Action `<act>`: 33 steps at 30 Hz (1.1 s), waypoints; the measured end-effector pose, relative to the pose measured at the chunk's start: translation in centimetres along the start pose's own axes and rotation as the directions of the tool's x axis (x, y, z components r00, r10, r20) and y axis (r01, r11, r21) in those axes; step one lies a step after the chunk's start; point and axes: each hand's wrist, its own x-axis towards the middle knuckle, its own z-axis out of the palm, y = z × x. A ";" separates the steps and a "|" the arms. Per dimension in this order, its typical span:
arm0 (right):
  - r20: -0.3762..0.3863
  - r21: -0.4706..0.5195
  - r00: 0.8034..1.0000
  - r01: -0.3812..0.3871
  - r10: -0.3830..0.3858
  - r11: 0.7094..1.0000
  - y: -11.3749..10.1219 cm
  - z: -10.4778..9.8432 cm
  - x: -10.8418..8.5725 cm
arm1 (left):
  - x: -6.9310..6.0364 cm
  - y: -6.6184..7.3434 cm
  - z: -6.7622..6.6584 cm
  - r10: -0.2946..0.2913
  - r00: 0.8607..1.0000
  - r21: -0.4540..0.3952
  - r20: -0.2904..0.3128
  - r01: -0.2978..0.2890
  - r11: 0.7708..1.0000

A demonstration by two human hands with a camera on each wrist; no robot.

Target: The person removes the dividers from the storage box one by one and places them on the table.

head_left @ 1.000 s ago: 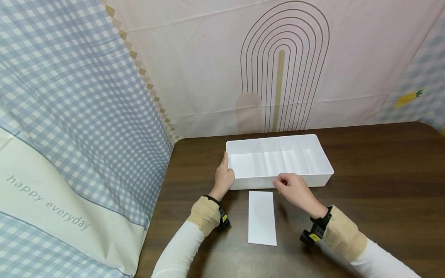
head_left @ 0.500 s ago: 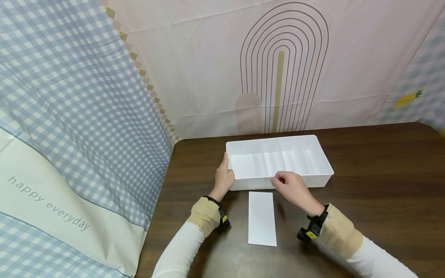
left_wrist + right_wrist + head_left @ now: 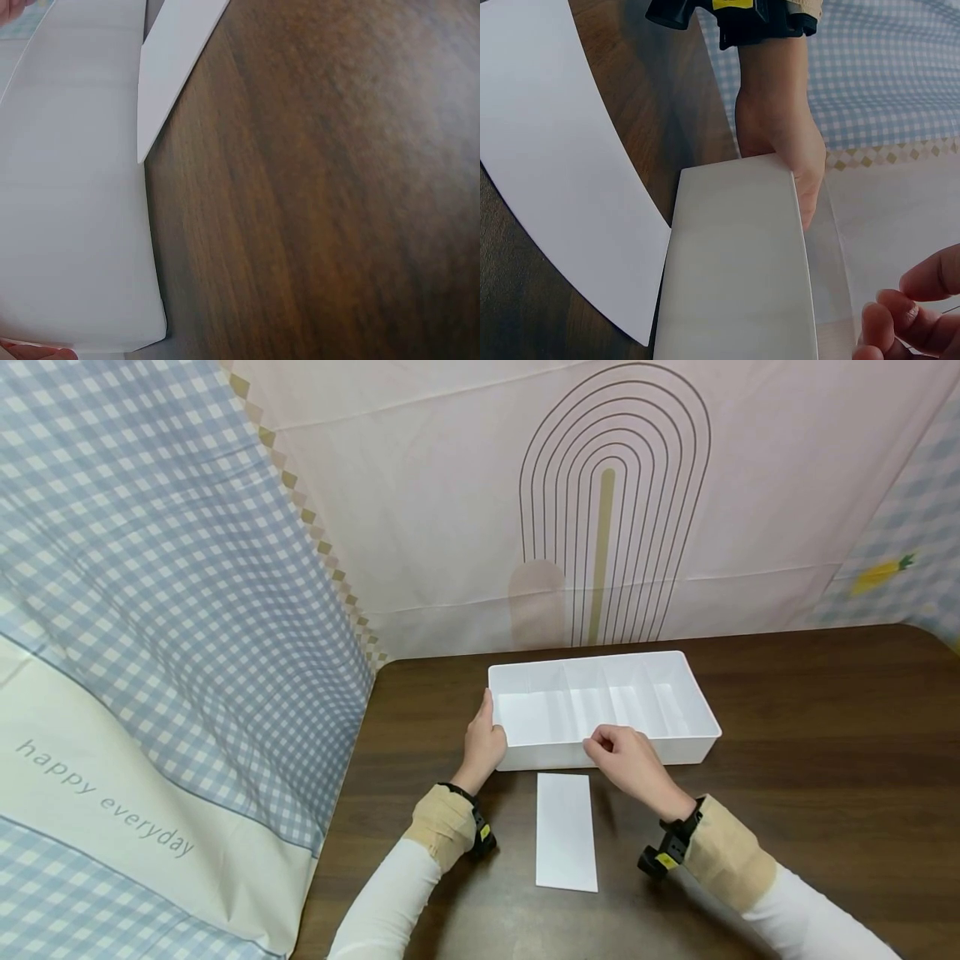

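Note:
A long white divided box [image 3: 600, 753] stands near the table's back edge, split into several compartments. My left hand [image 3: 480, 741] grips its left end, index finger along the side; its fingertips [image 3: 37, 352] show at the box's edge in the left wrist view. My right hand [image 3: 630, 764] hovers by the front wall near the middle, fingers and thumb curled toward each other. In the right wrist view its fingertips [image 3: 896, 311] appear beside the rim, and no object shows between them. A flat white rectangular panel [image 3: 566, 832] lies on the table before the box.
The dark wooden table [image 3: 810, 760] stretches to the right and toward me. Behind it hangs a pale curtain [image 3: 420, 510] with arch shapes. A blue checked cloth [image 3: 165, 568] hangs along the left side.
My right hand has shifted slightly left and a little up along the front wall. My left hand, the box and the flat panel stay where they were.

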 end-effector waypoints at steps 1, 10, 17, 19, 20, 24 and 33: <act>0.001 -0.001 1.000 -0.002 0.002 1.000 0.0 0.0 0.0 | 0.0 0.0 0.0 -0.002 1.000 -0.002 0.001 0.002 1.000; -0.019 -0.021 1.000 -0.002 0.002 1.000 0.1 0.2 0.2 | -0.1 0.0 0.0 -0.009 1.000 -0.006 0.004 0.009 1.000; -0.042 -0.039 0.999 0.009 -0.011 0.999 0.4 0.6 0.5 | 0.0 0.0 0.0 -0.010 1.000 -0.001 0.002 0.010 1.000; -0.047 -0.043 0.999 0.013 -0.015 0.999 0.5 0.7 0.6 | 0.0 0.0 0.0 -0.012 1.000 -0.002 0.004 0.012 1.000; -0.049 -0.044 0.999 0.017 -0.019 0.999 0.6 0.8 0.7 | 0.0 0.0 0.0 -0.013 1.000 -0.003 0.006 0.013 1.000; -0.067 -0.057 0.997 0.028 -0.031 0.998 0.6 1.0 0.9 | 0.0 0.0 0.0 -0.016 1.000 -0.005 0.013 0.016 1.000; -0.088 -0.081 0.995 0.043 -0.050 0.996 0.5 1.4 1.4 | 0.1 -0.1 0.1 -0.017 1.000 -0.011 0.012 0.017 1.000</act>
